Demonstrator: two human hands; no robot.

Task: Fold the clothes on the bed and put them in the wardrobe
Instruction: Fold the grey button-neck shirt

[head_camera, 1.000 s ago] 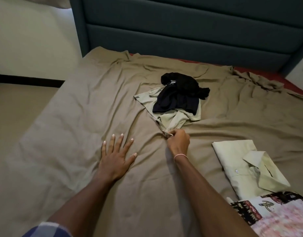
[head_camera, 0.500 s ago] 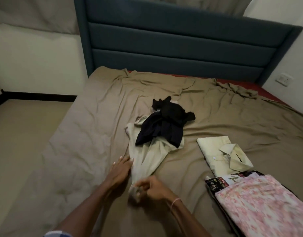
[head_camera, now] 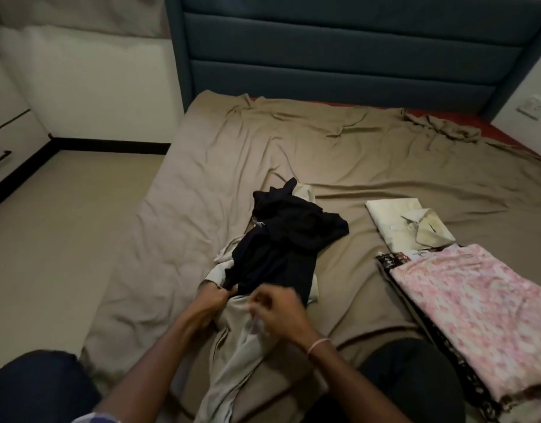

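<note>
Both hands work at the near middle of the bed [head_camera: 324, 154], close together and just apart.

The left hand [head_camera: 211, 303] has its fingers curled round the left edge of a pale garment [head_camera: 238, 340]. Its knuckles touch the near hem of a dark garment [head_camera: 281, 248]. The right hand [head_camera: 278, 309] is blurred. Its fingers are curled and appear to pinch a fold of the same pale garment, just right of the left hand. A thin bracelet [head_camera: 319, 343] sits on the right wrist.

The pale garment runs in a crumpled strip from under the hands toward the person. Its far end shows beyond the dark garment. The dark garment lies bunched on top of it, directly beyond both hands, with its near hem at the fingertips.

To the right, well apart from the hands, a folded cream shirt [head_camera: 397, 221] lies flat with its collar up. Just nearer lies a folded pink floral cloth [head_camera: 476, 315]. It rests on a black patterned cloth [head_camera: 388, 259], whose edge shows at its left side.

The sheet is wrinkled. A padded headboard [head_camera: 339, 56] stands at the far end.
</note>
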